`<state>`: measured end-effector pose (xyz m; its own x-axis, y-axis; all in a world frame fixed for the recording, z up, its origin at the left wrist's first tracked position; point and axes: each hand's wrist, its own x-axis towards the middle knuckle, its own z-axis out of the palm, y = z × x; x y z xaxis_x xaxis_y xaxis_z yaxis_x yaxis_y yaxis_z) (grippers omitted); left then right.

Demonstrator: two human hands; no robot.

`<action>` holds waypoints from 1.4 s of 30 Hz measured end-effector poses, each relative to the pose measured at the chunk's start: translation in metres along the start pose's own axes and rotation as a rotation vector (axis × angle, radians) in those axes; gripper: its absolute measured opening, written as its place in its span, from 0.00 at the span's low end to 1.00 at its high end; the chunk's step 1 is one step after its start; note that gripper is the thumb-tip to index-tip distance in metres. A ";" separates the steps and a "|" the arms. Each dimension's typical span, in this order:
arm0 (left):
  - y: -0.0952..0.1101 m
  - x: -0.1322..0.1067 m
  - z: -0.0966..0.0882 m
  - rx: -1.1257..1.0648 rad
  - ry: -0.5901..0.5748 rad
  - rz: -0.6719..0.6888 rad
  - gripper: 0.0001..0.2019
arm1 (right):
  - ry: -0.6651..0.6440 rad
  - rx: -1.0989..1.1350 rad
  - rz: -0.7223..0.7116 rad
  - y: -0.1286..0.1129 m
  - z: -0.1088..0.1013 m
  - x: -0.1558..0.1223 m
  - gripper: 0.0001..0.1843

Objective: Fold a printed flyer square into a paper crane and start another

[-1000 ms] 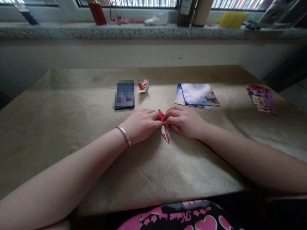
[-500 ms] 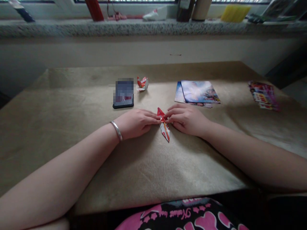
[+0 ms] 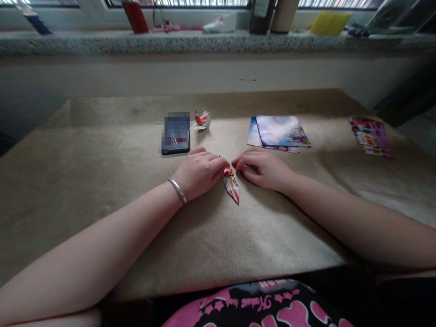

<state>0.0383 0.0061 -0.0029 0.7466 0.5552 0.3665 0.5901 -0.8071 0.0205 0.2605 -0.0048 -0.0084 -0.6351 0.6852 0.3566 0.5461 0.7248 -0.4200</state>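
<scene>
Person at a table [image 3: 190,254] with a tan cover, both forearms resting in from the near edge. Small strip of folded red-and-white printed paper [image 3: 232,188] lies at table centre, between the two hands, its pointed end aimed near and slightly right. Left hand [image 3: 201,176], silver bracelet [image 3: 177,190] on the wrist, has fingertips drawn in tight on the paper's far end, covering part of it, so the exact grip is hidden. Right hand [image 3: 267,169] sits just right of the paper, fingers loosely bent, narrow gap between index and thumb, nothing seen in them; whether a tip touches the paper, can't tell. Step in hand, my read: working a fold at the far red end, left side doing the holding. Next move would call for the left to keep the paper steady and the right fingertips to come in on the crease and press it flat, lightly, since thin paper could slip or twist. Beyond the hands: phone [image 3: 176,144] far left, a folded paper piece [image 3: 203,120] right beside it, overlapping picture sheets [image 3: 281,131] far right, colourful printed cards [image 3: 372,136] farther right.
</scene>
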 end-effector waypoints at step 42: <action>-0.008 0.001 -0.002 -0.297 -0.104 0.143 0.06 | -0.009 0.120 0.016 -0.006 0.004 0.004 0.08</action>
<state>0.0335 0.0124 -0.0006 0.8520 0.4371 0.2883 0.3731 -0.8931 0.2512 0.2527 -0.0071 -0.0075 -0.6321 0.6953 0.3422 0.4872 0.6999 -0.5222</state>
